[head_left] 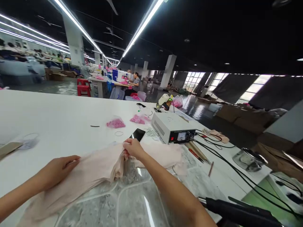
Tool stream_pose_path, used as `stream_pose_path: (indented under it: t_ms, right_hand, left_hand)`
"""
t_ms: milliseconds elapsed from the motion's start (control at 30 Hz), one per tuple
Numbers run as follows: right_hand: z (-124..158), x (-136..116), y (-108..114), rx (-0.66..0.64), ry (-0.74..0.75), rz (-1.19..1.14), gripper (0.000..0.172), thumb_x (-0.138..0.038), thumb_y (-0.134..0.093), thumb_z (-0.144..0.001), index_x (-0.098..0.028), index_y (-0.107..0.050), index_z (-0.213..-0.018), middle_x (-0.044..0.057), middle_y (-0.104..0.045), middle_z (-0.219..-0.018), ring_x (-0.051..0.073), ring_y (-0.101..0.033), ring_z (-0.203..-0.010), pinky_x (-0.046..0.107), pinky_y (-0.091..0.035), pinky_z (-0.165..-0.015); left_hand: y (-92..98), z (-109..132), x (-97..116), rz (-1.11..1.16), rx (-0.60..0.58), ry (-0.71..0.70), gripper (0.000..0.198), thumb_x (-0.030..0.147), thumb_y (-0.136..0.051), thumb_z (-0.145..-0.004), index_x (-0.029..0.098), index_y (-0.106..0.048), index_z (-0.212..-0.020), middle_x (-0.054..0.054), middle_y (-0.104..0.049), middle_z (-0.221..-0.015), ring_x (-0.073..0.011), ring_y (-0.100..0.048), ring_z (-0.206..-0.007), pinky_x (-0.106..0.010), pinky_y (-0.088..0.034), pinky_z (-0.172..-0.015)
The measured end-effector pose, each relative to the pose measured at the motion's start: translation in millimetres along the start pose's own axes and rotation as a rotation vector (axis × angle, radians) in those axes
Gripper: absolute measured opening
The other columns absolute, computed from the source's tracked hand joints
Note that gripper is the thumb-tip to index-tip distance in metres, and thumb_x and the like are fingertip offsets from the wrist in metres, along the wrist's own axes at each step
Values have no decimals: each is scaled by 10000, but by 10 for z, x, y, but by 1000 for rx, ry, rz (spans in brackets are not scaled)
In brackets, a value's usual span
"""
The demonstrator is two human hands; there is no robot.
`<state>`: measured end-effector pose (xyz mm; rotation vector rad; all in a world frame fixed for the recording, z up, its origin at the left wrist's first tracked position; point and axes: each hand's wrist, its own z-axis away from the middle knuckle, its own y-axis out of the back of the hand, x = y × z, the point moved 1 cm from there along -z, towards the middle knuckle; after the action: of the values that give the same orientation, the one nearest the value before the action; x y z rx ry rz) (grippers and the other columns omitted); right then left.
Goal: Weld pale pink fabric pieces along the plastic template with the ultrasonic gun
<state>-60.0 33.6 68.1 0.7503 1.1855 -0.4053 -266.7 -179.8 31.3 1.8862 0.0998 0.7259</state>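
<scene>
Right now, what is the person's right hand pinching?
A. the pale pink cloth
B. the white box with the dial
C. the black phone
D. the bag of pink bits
A: the right hand pinches a bunched fold of the pale pink cloth, while the left hand presses flat on the same cloth; the black phone lies just beyond, untouched.

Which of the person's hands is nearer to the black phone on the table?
Right. The right hand pinches the pink fabric just in front of the black phone. The left hand rests on the fabric far to the phone's left.
</scene>
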Motion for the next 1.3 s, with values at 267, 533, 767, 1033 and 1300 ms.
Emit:
stream_pose_path:
  t_ms: [267, 533, 767, 1033, 1300]
  right_hand:
    - [393, 362, 660, 326, 125, 38, 360, -358, -659, -984, -193, -618, -1300, 106, -645, -1330, 259, -679, -1110, 478, -597, -920]
    - [1223, 1072, 1087, 487, 95, 77, 114, -184, -635, -905, -155, -685, -1004, 61, -723, -991, 171, -681, -764, 302, -565, -654]
    - [1600, 1306, 1152, 596, 174, 160, 187, -142, -568, -773, -178, -719, -876, 57, -728, -880, 166, -669, -682, 262, -496, -585]
    - [1634, 1389, 1134, 580, 274, 294, 222, -107, -561, -784, -162, -748, -891, 78, -730, -856, 174, -666, -681, 285, -516, -644]
    - [1757, 1326, 1136, 566, 365, 400, 237, -81, -561, -820, -183, -743, -933, 79, -745, -900, 180, -695, -685, 285, -564, -646]
  left_hand:
    - [-80, -370, 445, -82, -169, -431, 437, 579, -392, -1012, 298, -684, -1178, -1, -721, -1230, -271, -688, -1057, -360, -528, -908]
    - [-1086, -451, 2034, -198, -504, -781, 334, 363, -681, -1014, 175, -625, -1283, -97, -641, -1287, -259, -671, -1088, -466, -581, -919]
    - [-1190, -855, 2232, -260, -661, -812, 338, 363, -669, -1023, 182, -616, -1303, -98, -637, -1297, -253, -677, -1077, -453, -592, -902]
    - [-1239, -738, 2235, -259, -657, -823, 331, 361, -669, -1023, 181, -620, -1296, -98, -637, -1297, -253, -674, -1081, -458, -588, -910]
    - [-1156, -884, 2252, -70, -597, -907, 258, 368, -646, -1036, 167, -659, -1196, -72, -680, -1167, -217, -696, -963, -404, -600, -843]
